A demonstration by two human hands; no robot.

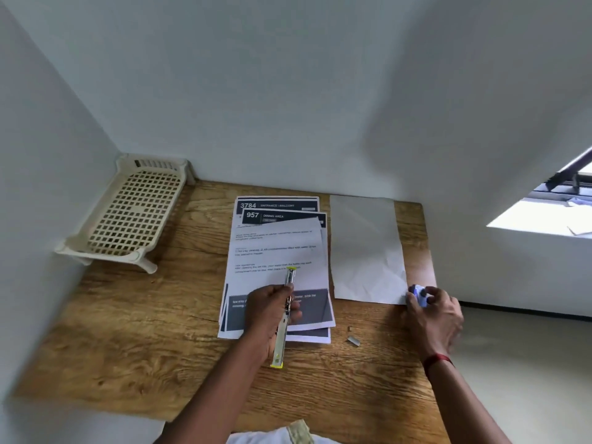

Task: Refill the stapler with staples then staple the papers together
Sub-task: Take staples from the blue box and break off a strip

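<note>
The left hand (267, 307) sits at the centre of the frame, its grip clenched round the middle of an opened-out stapler (281, 341). The stapler is a long, thin metal bar with yellow tips at both ends. It runs almost straight up the picture, with its upper end over the printed pages and its lower end over bare wood near the bottom centre.

Beneath it lies a loose stack of printed papers (278, 248) on the wooden tabletop (144, 331). The sheets are fanned unevenly and show dark header bands with the numbers 3784 and 957. Just to the right of the stack lies a blank white sheet (365, 251), slightly creased, whose upper edge reaches the wall.

At the lower right corner of that sheet, the right hand (435, 318) has its grip pinched on a small blue box (418, 294), held between thumb and fingertips. A red band (437, 360) circles that wrist.

Between the two hands, on the wood below the blank sheet, lies a short strip of staples (353, 340), with a smaller metal piece (349, 328) just above it.

In the upper left of the tabletop, a cream plastic lattice rack (134, 213) stands against the corner of the walls. A window (551, 213) shows at the right edge.
</note>
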